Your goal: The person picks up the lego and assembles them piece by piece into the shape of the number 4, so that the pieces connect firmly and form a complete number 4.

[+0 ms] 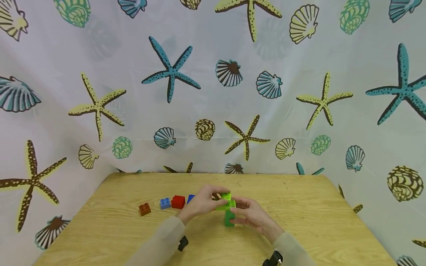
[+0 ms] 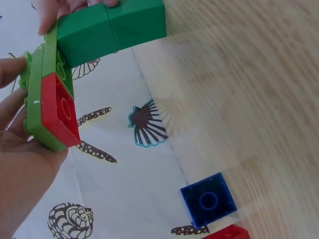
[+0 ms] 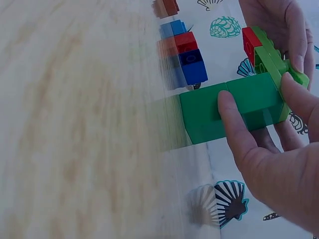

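Both hands hold one build of toy building bricks over the table. Two dark green bricks point(image 3: 229, 107) are stacked as its upright column. Across the column's top runs a long lime green brick point(image 2: 42, 94), with a red brick point(image 2: 61, 112) fixed under its far end and a smaller lime green brick point(image 1: 226, 196) on top. My left hand point(image 1: 201, 202) grips the lime bricks from the left, thumb and fingers on either side. From the right, my right hand point(image 1: 254, 216) holds the column and the lime end, its fingers spread along the green sides.
Left of the hands, loose bricks lie in a row on the wooden table point(image 1: 299, 214): a brown brick point(image 1: 144, 209), a light blue brick point(image 1: 165, 203), a red brick point(image 1: 178, 201) and a dark blue brick point(image 3: 193, 67). A shell-patterned cloth point(image 1: 213, 103) hangs behind.
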### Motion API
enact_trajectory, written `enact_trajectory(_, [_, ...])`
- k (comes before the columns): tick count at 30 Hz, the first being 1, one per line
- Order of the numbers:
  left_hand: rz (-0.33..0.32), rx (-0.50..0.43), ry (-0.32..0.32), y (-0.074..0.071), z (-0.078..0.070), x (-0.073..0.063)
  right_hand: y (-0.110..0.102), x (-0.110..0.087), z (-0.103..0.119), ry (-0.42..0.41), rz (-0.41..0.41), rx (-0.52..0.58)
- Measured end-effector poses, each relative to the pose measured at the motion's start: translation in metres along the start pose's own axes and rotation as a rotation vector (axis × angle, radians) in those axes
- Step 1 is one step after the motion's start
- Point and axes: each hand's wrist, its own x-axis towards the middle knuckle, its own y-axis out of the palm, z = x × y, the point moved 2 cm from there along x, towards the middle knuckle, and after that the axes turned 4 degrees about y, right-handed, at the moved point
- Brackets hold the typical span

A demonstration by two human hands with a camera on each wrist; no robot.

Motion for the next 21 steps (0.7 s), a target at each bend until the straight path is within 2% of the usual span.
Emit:
enact_trajectory(5, [0.008,0.055,0.021,0.002,-0.004,0.001,0.0,0.001,-0.002,-0.007,0.021,0.005])
enact_trajectory(9, [0.021,0.074,0.009,0.005,-0.009,0.005,-0.002,0.002,-0.002,-0.01,0.03,0.012])
enact_trajectory(16, [0.041,0.062,0.008,0.009,-0.009,0.008,-0.004,0.002,-0.003,-0.016,0.056,0.019])
enact_trajectory(21, [0.059,0.044,-0.019,0.011,-0.007,0.008,-0.005,0.003,-0.004,-0.02,0.068,0.028])
